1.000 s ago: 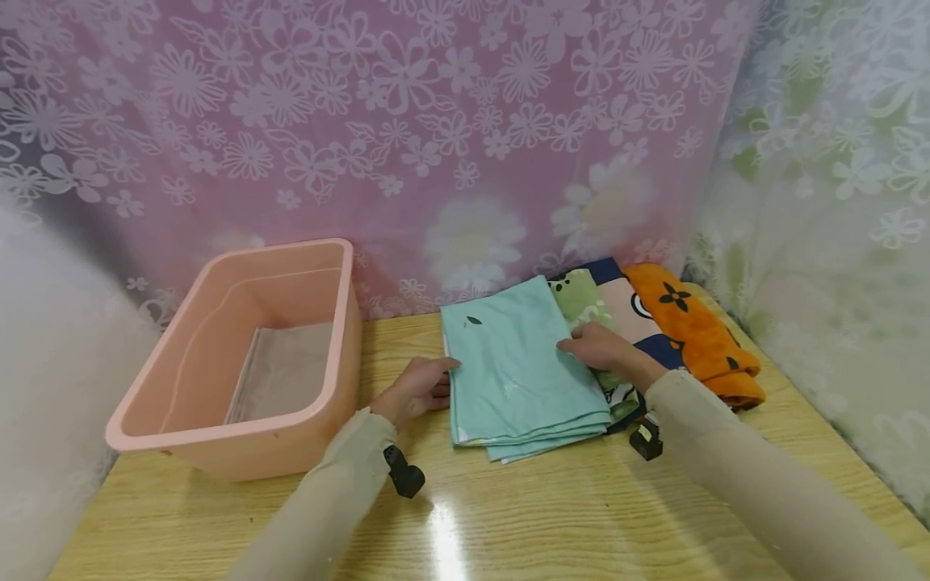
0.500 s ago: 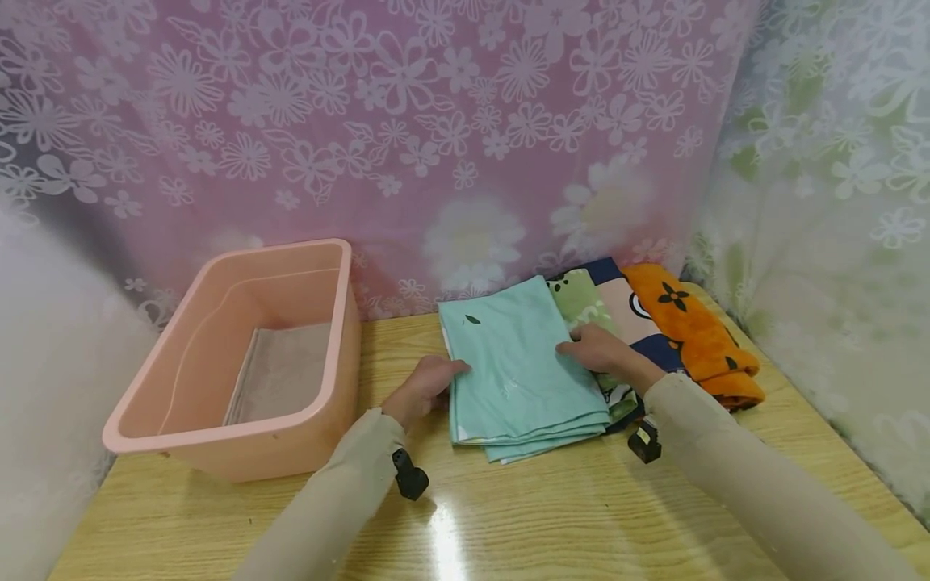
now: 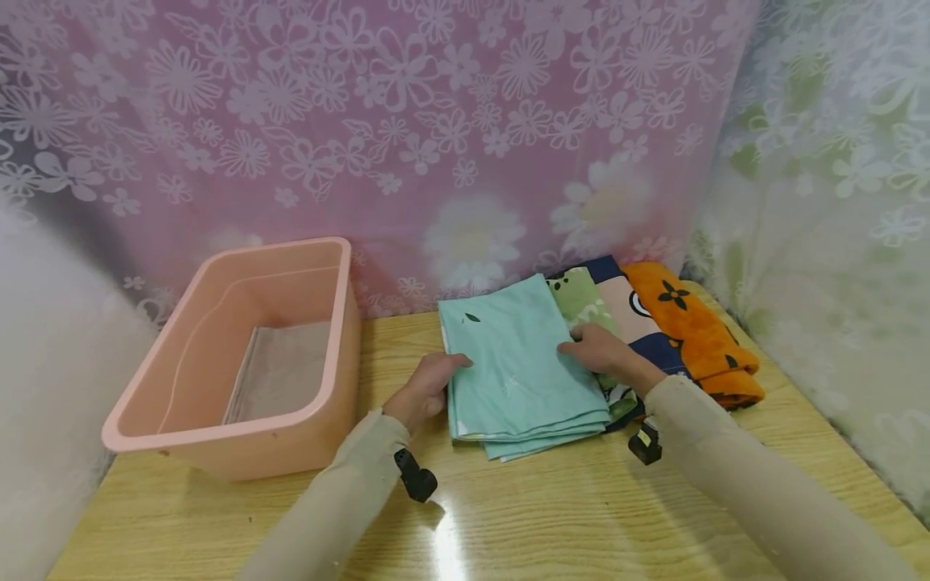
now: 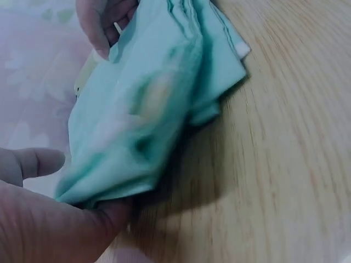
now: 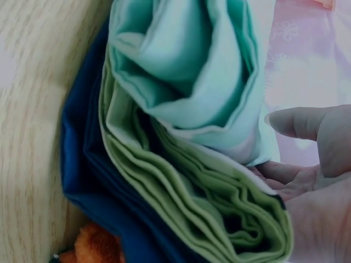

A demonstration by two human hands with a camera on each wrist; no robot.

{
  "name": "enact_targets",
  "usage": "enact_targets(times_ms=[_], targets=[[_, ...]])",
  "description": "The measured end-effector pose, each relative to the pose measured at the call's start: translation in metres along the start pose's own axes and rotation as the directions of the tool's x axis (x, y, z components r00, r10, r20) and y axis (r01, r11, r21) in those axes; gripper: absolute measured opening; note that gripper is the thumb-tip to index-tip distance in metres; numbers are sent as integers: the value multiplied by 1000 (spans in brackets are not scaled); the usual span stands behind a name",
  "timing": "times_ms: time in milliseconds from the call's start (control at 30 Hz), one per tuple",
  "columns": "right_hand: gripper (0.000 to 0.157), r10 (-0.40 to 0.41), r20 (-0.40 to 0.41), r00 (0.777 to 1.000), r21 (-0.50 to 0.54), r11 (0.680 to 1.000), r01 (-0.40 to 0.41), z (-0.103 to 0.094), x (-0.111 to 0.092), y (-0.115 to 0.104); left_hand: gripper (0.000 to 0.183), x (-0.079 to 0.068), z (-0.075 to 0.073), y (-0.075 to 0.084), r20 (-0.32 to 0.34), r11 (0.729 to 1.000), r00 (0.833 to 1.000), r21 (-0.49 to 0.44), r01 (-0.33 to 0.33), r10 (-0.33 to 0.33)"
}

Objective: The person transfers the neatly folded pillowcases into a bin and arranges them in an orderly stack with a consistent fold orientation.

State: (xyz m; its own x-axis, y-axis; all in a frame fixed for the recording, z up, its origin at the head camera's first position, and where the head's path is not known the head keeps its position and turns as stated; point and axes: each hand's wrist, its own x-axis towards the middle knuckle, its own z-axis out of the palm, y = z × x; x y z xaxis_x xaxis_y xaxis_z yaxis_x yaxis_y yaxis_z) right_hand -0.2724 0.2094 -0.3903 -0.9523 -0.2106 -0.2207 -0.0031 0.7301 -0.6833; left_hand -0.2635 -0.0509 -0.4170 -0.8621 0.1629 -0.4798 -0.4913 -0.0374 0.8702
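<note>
Looks like the pickup step: left hand (image 3: 424, 386) and right hand (image 3: 603, 350), half-curled, pinch the cloth's (image 3: 517, 371) opposite sides; lifting needs even tension imo.

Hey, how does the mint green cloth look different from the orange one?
The mint cloth looks smooth with a small leaf mark; the orange cloth looks plush with a dark flower motif. The left hand and right hand touch the mint cloth; neither holds the orange cloth. Both lie folded.
</note>
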Motion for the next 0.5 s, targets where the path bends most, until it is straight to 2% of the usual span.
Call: enact_targets(times_ms=[167,267,500], targets=[[49,11,25,1000,8,1000,-11,0,-1,0,59,3,1,-1,-15,1000,1000,1,-10,10],[51,15,31,999,11,1000,-16,0,-1,0,62,3,2,-2,-15,1000,1000,9,-2,3],[47,45,47,998,61,997,-48,-1,1,1,56,9,-2,-9,1,1000,1000,-3,12,-12]])
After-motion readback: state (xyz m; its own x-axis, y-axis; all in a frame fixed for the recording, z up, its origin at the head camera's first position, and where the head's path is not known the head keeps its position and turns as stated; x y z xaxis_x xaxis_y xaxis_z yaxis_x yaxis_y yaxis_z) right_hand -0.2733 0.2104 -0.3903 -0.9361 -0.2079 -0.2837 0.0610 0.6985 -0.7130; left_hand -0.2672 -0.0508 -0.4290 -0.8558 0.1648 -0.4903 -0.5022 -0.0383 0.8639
